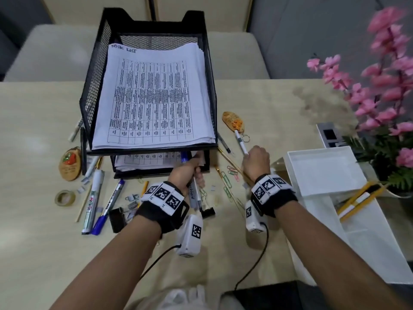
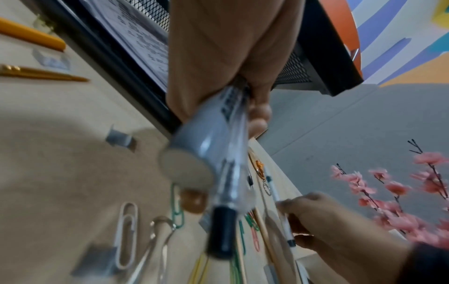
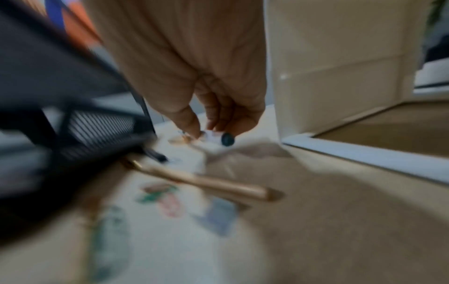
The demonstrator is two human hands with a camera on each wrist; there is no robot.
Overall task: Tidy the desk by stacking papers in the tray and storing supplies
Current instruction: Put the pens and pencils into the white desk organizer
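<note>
Supplies are being gathered: left hand (image 1: pixel 187 173) grips markers (image 1: pixel 194 193), right hand (image 1: pixel 256 163) pinches a white pen (image 1: pixel 241 143); next, the white box (image 1: pixel 321 173).

Even, soft indoor light; head view sharp, both wrist views motion-blurred and edge-warped.

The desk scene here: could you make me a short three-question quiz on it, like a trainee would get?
1. True or false: the top tray holds papers.
2. What does the left hand grip? A) markers B) tape C) clips
3. Fill in: the right hand pinches a thin white ____.

Key: 1 true. 2 A, markers. 3 pen.
</note>
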